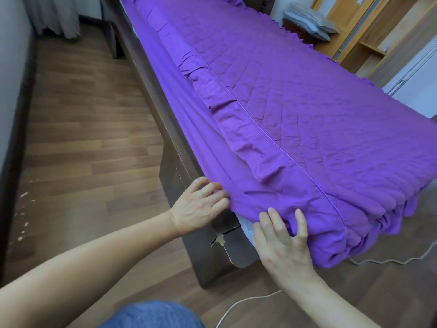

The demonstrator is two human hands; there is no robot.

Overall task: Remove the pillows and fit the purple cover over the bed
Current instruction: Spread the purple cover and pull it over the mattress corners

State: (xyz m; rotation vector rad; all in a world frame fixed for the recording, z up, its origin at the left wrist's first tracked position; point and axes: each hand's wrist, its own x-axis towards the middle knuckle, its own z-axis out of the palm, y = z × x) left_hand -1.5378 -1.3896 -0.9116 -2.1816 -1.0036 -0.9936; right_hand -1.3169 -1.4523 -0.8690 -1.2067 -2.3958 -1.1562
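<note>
Beside the floor cable [260, 296], left hand [201, 205] grips purple cover [307, 102], right hand [281, 237] presses it open-fingered.

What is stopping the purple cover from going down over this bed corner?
Nothing visible. The left hand and right hand both touch the purple cover at the corner; only white mattress shows below its edge.
</note>
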